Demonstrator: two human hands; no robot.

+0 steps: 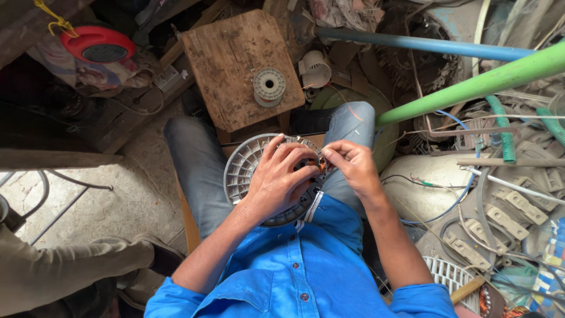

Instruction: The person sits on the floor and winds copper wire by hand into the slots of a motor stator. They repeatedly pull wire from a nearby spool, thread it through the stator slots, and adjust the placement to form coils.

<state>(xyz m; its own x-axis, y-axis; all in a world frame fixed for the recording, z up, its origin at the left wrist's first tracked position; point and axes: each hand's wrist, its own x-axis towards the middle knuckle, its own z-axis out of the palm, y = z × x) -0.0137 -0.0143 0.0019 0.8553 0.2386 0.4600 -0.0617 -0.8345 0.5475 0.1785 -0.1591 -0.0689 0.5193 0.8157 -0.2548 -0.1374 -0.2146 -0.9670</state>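
A round grey stator ring (244, 168) with slotted teeth and copper windings rests on my lap, between my jeans-clad knees. My left hand (281, 179) lies spread over its middle, fingers pressing on the windings. At the ring's upper right edge my right hand (352, 165) has its fingertips pinched together on a thin copper wire. The part of the ring under my hands is hidden.
A wooden stool (235, 65) with a grey plastic spool (269, 86) stands just ahead of my knees. Green pipe (471, 88) and blue pipe (412, 44) cross at upper right. Wires, hoses and motor parts are piled at right. Another person's leg and shoe (76, 265) sit at lower left.
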